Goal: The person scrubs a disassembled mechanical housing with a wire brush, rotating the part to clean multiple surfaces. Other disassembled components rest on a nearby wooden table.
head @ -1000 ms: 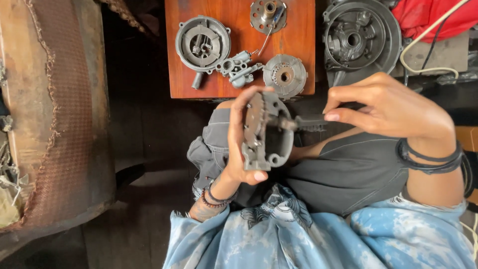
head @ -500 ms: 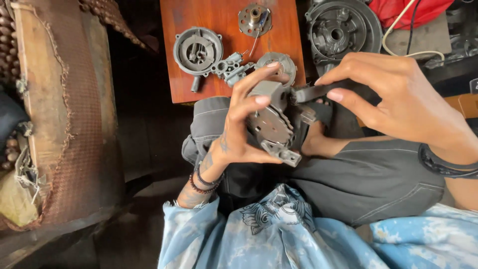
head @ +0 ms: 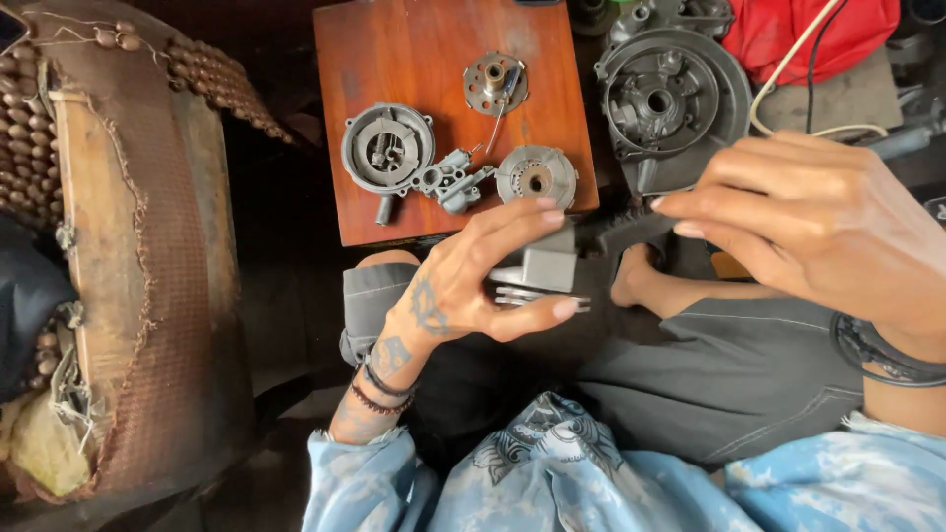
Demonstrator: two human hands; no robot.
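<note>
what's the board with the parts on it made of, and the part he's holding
Board: looks like wood, reddish-brown with visible grain and a worn finish. Held part, gripped by the left hand: likely cast metal, dull matte grey like the round pieces on the board.

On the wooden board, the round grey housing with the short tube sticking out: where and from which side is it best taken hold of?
Probably by the rim of the round grey housing, coming straight down from above. It lies flat and face up on the wooden board, so the circular edge offers two opposite sides. The small valve body crowds its right edge; its short tube juts toward the person.
</note>
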